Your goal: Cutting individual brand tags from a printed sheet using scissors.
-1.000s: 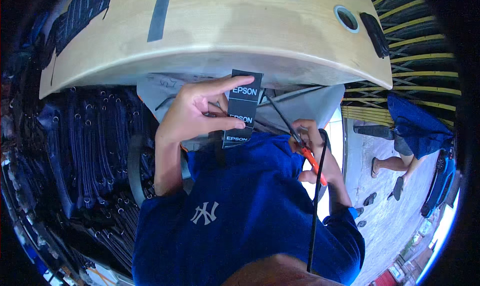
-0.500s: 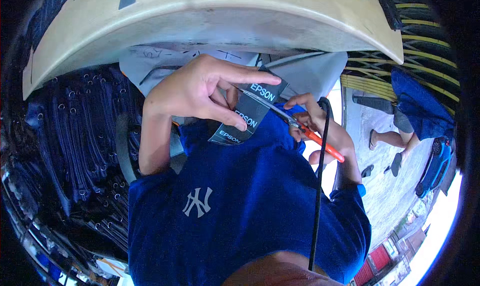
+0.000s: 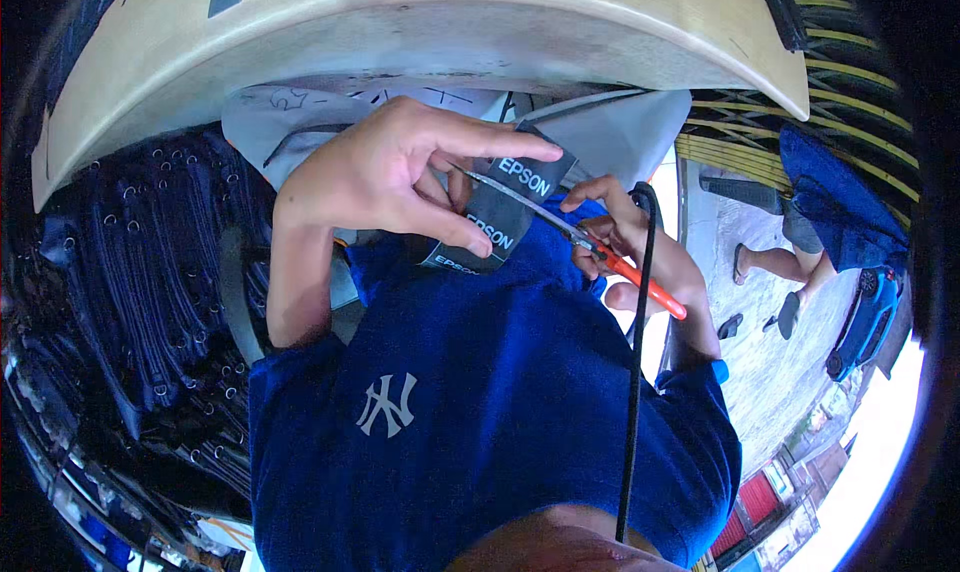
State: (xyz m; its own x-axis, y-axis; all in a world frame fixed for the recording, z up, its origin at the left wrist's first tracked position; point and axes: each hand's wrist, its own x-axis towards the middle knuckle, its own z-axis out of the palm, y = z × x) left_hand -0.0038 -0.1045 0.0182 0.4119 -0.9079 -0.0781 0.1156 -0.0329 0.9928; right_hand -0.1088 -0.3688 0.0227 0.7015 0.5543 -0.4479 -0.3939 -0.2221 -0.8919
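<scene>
My left hand [image 3: 365, 177] grips a dark strip of labels [image 3: 532, 184] with repeated white lettering, its index finger along the upper part and its thumb on the lower part. Through the orange-handled loops, my right hand [image 3: 660, 252] holds a pair of scissors [image 3: 636, 280]. Their metal blades lie slantwise across the strip, between two of the printed labels, with the tips close to my left fingers. Whether the strip is cut through there cannot be made out.
A pale table [image 3: 420, 37] with a curved-looking edge stands just beyond my hands. Many dark straps with metal rings [image 3: 160, 282] hang at the left. A black cord [image 3: 637, 372] runs down past my right wrist. Another person's leg [image 3: 785, 262] and a yellow folding gate [image 3: 850, 92] are at the right.
My left hand has shifted slightly left and up, and less of the strip's lower end shows. The scissors remain across the strip in nearly the same place. The whole view has shifted a little.
</scene>
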